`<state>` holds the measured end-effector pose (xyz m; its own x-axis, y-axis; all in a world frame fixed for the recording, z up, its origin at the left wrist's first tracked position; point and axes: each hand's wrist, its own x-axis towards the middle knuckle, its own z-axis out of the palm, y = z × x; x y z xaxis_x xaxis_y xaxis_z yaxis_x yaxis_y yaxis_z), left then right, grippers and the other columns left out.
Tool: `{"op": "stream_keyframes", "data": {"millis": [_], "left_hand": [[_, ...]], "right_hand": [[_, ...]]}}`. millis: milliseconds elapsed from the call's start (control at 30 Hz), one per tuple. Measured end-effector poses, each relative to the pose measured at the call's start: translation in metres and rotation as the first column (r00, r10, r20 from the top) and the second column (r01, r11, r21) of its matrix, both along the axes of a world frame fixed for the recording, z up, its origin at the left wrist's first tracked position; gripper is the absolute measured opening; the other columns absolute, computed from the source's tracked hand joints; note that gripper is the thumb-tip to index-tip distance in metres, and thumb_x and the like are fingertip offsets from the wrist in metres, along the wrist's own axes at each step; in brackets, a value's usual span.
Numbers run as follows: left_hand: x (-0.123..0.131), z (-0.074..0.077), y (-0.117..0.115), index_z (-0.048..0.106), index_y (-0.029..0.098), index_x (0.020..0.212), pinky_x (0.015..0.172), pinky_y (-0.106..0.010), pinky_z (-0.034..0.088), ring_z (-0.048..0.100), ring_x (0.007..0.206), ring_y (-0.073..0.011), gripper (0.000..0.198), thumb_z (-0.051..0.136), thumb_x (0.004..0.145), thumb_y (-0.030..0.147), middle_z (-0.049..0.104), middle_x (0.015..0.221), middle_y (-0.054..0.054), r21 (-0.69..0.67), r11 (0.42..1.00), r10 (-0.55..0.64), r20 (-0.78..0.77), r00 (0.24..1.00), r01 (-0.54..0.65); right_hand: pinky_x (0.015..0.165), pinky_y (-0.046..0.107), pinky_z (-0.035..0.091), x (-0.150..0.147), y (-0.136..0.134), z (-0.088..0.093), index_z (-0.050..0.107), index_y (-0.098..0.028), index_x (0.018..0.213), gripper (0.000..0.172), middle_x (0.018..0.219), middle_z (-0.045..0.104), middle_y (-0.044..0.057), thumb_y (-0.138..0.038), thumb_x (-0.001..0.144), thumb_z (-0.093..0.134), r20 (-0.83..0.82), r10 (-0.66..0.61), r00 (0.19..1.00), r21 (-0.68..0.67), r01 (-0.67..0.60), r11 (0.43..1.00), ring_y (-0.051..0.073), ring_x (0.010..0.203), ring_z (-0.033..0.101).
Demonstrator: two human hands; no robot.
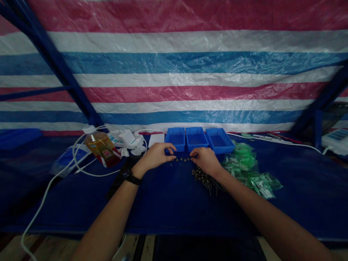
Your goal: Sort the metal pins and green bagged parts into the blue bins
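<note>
Left hand (pixel 153 156) and right hand (pixel 206 161) narrow, close together, fingertips either side of short row of small brass-coloured parts (pixel 181 159) on dark blue cloth (pixel 163 206); cannot tell if anything pinched. Loose screw pile (pixel 208 182) just below right hand. Three blue plastic trays (pixel 197 139) just beyond row. Green plastic packets (pixel 247 168) right of pile.

Glossy plastic bins (pixel 194 128); dull metal screws (pixel 208 182); matt cloth (pixel 168 203).

Dim soft light, faint shadows, curved edges
</note>
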<state>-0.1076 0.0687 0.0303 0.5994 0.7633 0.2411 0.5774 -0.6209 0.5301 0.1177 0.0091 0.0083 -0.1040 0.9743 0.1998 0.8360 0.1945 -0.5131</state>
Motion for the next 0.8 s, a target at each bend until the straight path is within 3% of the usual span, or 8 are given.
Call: {"op": "stream_keyframes", "data": {"millis": [100,167,200,267,333,500,633,800], "left_hand": [[0.001,0.002,-0.002,0.075,0.022,0.097,0.058,-0.022,0.045,0.063,0.064,-0.0137,0.018,0.073,0.081,0.03,0.075,0.085,0.0,0.041,0.999,-0.005,0.004,1.0,0.005],[0.004,0.005,-0.005,0.075,0.023,0.098,0.058,-0.022,0.044,0.063,0.064,-0.0136,0.018,0.069,0.085,0.033,0.074,0.084,0.0,0.085,0.996,0.003,0.008,1.0,-0.003],[0.006,0.007,-0.008,0.075,0.023,0.099,0.058,-0.022,0.044,0.063,0.065,-0.0137,0.018,0.067,0.087,0.034,0.073,0.084,0.0,0.114,0.993,0.006,0.014,1.0,-0.007],[0.012,0.011,-0.014,0.074,0.023,0.099,0.06,-0.023,0.045,0.063,0.067,-0.014,0.018,0.063,0.091,0.034,0.073,0.085,-0.001,0.173,0.985,-0.005,0.026,1.0,0.001],[0.019,0.012,-0.021,0.074,0.022,0.097,0.063,-0.023,0.045,0.064,0.07,-0.0144,0.018,0.059,0.093,0.032,0.072,0.086,-0.002,0.226,0.974,-0.029,0.028,0.999,0.022],[0.036,0.005,-0.03,0.073,0.023,0.094,0.068,-0.025,0.046,0.065,0.074,-0.0145,0.019,0.055,0.096,0.027,0.071,0.086,-0.002,0.324,0.944,-0.066,-0.006,0.998,0.064],[0.039,-0.002,-0.027,0.073,0.021,0.095,0.068,-0.025,0.046,0.064,0.075,-0.0143,0.018,0.055,0.096,0.026,0.071,0.087,-0.002,0.347,0.933,-0.09,-0.027,0.996,0.093],[0.038,-0.005,-0.026,0.073,0.021,0.095,0.069,-0.025,0.045,0.064,0.075,-0.0135,0.018,0.056,0.097,0.025,0.071,0.089,-0.001,0.345,0.934,-0.084,-0.034,0.996,0.091]], "right_hand": [[0.08,0.032,0.055,0.023,-0.012,0.029,0.075,-0.024,0.109,0.025,0.103,0.078,0.003,-0.022,0.085,0.067,-0.058,0.096,0.994,0.103,-0.09,0.991,0.019,0.081,0.072],[0.077,0.033,0.056,0.061,-0.022,0.051,0.074,-0.025,0.113,0.028,0.106,0.077,0.004,-0.034,0.089,0.065,-0.104,0.137,0.985,0.175,-0.117,0.978,0.02,0.082,0.072],[0.078,0.034,0.056,0.085,-0.026,0.058,0.073,-0.024,0.115,0.03,0.104,0.077,0.005,-0.038,0.09,0.063,-0.135,0.104,0.985,0.196,-0.076,0.978,0.021,0.084,0.071],[0.082,0.039,0.055,0.135,-0.031,0.064,0.073,-0.022,0.115,0.035,0.101,0.077,0.009,-0.044,0.09,0.061,-0.101,-0.11,0.989,0.209,0.129,0.969,0.025,0.087,0.071],[0.091,0.047,0.053,0.178,-0.031,0.057,0.073,-0.019,0.117,0.044,0.11,0.075,0.013,-0.045,0.082,0.071,0.041,-0.275,0.961,0.112,0.269,0.957,0.032,0.098,0.07],[0.098,0.042,0.052,0.216,-0.023,0.017,0.071,-0.025,0.123,0.052,0.125,0.071,0.009,-0.048,0.077,0.075,0.01,-0.078,0.997,-0.13,0.078,0.988,0.032,0.115,0.065],[0.092,0.04,0.053,0.219,-0.015,0.002,0.076,-0.024,0.108,0.035,0.113,0.075,0.008,-0.043,0.079,0.072,-0.002,-0.093,0.996,-0.11,0.093,0.99,0.029,0.101,0.07],[0.073,0.035,0.05,0.237,-0.005,-0.009,0.078,-0.018,0.095,0.03,0.087,0.076,0.008,-0.035,0.071,0.075,-0.049,-0.31,0.95,0.012,0.311,0.95,0.026,0.08,0.069]]}}
